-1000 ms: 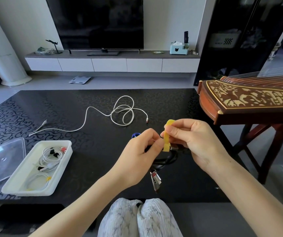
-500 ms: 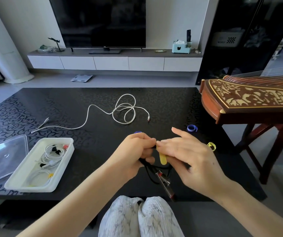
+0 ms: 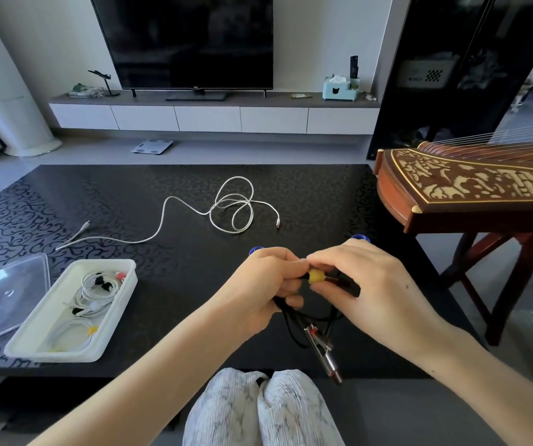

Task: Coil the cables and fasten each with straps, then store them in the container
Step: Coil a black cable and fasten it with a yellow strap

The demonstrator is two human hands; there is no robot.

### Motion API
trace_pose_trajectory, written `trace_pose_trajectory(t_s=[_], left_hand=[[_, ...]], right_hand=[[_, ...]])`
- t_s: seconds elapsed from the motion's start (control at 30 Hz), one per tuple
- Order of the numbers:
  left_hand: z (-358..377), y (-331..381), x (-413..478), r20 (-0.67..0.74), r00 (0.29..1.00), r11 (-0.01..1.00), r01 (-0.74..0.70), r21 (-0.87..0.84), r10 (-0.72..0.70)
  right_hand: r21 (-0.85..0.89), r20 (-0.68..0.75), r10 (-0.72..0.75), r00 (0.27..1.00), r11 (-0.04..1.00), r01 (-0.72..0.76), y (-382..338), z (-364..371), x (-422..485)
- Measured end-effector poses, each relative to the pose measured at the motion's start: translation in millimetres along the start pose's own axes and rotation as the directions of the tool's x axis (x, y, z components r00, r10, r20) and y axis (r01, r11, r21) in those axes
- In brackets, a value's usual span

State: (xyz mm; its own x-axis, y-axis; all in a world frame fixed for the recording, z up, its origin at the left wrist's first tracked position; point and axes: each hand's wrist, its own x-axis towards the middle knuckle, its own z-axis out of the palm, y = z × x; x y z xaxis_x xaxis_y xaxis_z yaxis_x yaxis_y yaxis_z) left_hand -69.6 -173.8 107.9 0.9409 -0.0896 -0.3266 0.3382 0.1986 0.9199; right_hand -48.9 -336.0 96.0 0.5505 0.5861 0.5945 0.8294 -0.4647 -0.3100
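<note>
Over the front edge of the black table (image 3: 130, 194), right of its middle, the left hand (image 3: 265, 284) curls its fingers round a coiled black cable (image 3: 289, 329), while the right hand (image 3: 374, 291) pinches the yellow strap (image 3: 316, 276) wrapped about that bundle, the cable's metal plug (image 3: 323, 349) hanging below. A loose white cable (image 3: 226, 207) sprawls across the table's middle. By the front left corner the white container (image 3: 115, 312) holds strapped white cables (image 3: 94, 291), its clear lid (image 3: 4, 294) just beside it.

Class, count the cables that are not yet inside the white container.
2. A white cable lies loose on the table; a black cable is held by the left hand and right hand, partly hidden.
</note>
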Motion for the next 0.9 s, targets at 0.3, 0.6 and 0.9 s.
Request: trace_pose_trajectory(t_s=[0.3,0.6,0.9], left_hand=[[9.0,9.4,-12.7,0.084,0.952,0.881,-0.304,0.362,0.294],[5.3,4.6,-9.1,0.073,0.984,0.961,-0.172,0.216,0.16],[-11.3,-16.5,11.4,0.111,0.99,0.996,-0.078,-0.04,0.082]], right_hand=[[0.174,0.0,0.269,0.963,0.948,-0.265,-4.4,1.6,-2.7],[-0.11,-0.284,0.044,0.958,0.991,-0.078,-13.9,13.9,-8.1],[0.2,-0.34,0.517,0.785,0.856,-0.477,-1.2,17.7,13.3]])
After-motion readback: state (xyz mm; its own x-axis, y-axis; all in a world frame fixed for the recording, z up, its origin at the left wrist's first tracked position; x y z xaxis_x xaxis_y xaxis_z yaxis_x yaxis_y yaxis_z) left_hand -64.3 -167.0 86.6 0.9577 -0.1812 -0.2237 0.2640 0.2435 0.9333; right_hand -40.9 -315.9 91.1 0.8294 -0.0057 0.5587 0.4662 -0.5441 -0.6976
